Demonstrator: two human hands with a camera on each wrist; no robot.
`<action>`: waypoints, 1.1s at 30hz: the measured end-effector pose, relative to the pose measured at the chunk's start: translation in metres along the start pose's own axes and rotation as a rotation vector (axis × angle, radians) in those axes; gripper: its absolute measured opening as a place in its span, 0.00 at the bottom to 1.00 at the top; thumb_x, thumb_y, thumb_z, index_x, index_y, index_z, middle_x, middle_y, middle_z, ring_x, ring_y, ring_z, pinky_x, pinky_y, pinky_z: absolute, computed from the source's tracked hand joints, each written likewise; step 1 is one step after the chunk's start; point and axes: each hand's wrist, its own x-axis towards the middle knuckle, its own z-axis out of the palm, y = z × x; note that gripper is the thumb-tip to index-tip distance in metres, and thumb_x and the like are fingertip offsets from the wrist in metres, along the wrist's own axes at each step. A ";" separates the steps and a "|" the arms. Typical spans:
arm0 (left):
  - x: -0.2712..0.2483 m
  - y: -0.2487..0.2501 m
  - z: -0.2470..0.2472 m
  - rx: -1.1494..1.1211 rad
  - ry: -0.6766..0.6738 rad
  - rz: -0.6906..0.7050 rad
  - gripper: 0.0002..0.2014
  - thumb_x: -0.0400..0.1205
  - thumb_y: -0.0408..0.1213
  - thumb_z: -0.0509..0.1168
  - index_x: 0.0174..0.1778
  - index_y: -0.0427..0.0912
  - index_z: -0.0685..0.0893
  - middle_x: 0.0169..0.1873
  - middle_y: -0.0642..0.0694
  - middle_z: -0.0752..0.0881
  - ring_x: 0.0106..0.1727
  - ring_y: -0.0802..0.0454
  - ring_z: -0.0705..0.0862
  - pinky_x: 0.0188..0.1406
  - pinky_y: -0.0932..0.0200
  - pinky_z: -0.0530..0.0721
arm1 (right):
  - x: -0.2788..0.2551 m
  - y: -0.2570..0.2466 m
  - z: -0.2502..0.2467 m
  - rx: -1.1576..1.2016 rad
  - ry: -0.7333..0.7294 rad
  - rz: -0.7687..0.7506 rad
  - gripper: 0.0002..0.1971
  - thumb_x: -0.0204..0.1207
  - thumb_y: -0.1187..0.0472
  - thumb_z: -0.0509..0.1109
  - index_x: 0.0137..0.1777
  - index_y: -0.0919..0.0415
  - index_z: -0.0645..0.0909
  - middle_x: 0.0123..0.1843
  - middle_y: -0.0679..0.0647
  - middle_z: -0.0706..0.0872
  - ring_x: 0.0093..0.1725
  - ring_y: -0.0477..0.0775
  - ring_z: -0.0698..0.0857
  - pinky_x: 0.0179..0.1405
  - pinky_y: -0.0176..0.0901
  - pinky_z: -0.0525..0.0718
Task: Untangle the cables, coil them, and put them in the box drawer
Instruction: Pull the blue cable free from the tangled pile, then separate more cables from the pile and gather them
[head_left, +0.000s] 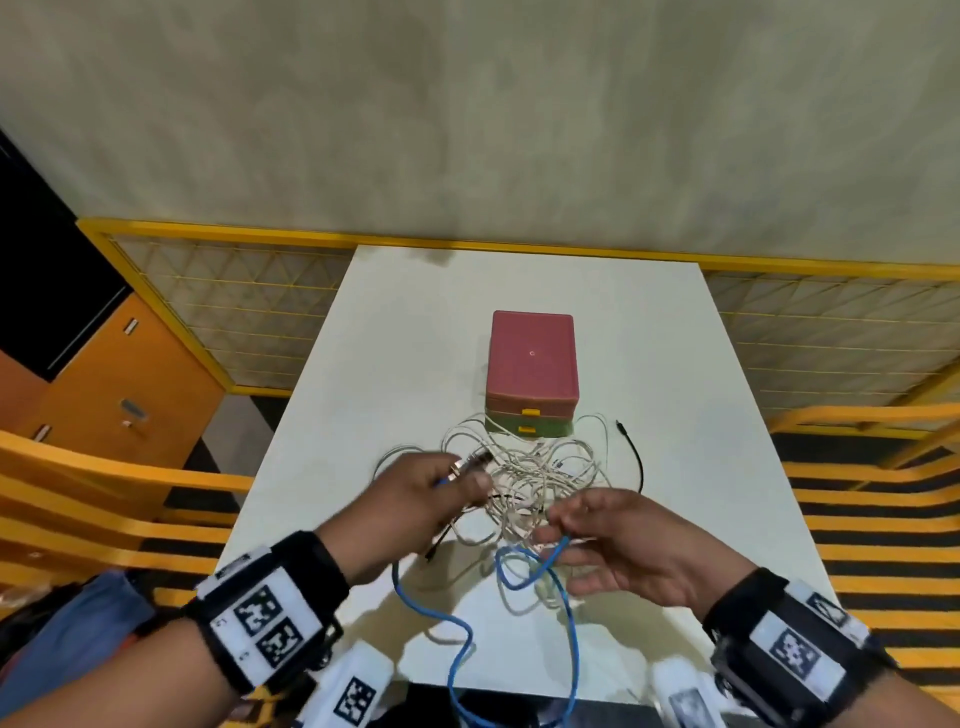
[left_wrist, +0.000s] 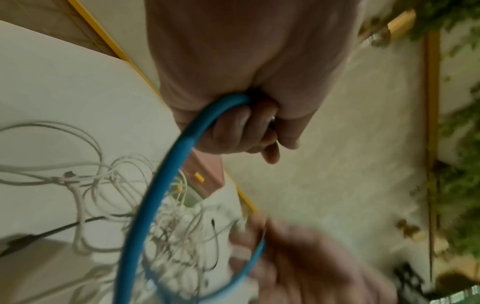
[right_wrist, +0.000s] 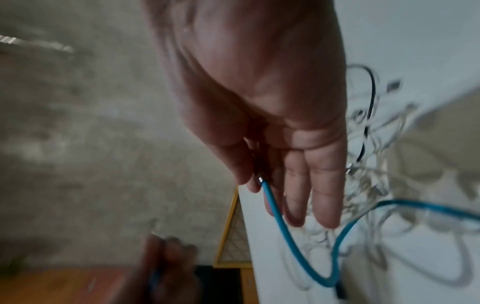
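A blue cable (head_left: 460, 631) runs in loops from the table's near edge up to both hands. My left hand (head_left: 465, 483) grips one end of it in a fist, and a metal plug (head_left: 470, 464) sticks out past the fingers (left_wrist: 233, 127). My right hand (head_left: 555, 532) pinches the blue cable (right_wrist: 285, 232) between thumb and forefinger, with the other fingers (right_wrist: 324, 195) straight. Between and beyond the hands lies a tangle of white cables (head_left: 530, 470), with a black cable (head_left: 638, 460) on its right. Behind the tangle stands the pink box (head_left: 532, 358); its drawers (head_left: 527, 429) with yellow handles are closed.
The white table (head_left: 701, 467) is narrow, with its near edge just below the hands. A yellow mesh fence (head_left: 249, 291) runs behind it, an orange cabinet (head_left: 104, 395) stands at the left, and yellow slatted benches (head_left: 883, 519) flank both sides.
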 end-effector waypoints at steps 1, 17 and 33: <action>-0.001 0.007 -0.008 -0.116 0.042 -0.017 0.18 0.85 0.45 0.66 0.41 0.30 0.81 0.23 0.48 0.67 0.21 0.56 0.62 0.18 0.64 0.58 | -0.008 0.010 -0.004 -0.055 -0.015 0.012 0.06 0.84 0.67 0.64 0.57 0.65 0.80 0.55 0.63 0.92 0.47 0.60 0.90 0.39 0.50 0.88; 0.002 0.057 -0.015 -0.469 0.011 0.048 0.23 0.80 0.54 0.59 0.45 0.38 0.89 0.25 0.39 0.84 0.16 0.50 0.74 0.18 0.61 0.73 | 0.005 0.054 -0.031 -1.011 0.228 -0.421 0.08 0.78 0.59 0.66 0.48 0.48 0.87 0.46 0.43 0.91 0.47 0.40 0.87 0.51 0.43 0.85; 0.003 0.039 -0.008 -0.499 -0.024 0.028 0.26 0.79 0.56 0.58 0.46 0.36 0.89 0.34 0.37 0.87 0.21 0.47 0.81 0.22 0.57 0.80 | 0.112 0.061 -0.035 -1.957 0.268 -0.611 0.11 0.50 0.59 0.79 0.30 0.46 0.82 0.37 0.45 0.81 0.37 0.56 0.82 0.28 0.45 0.72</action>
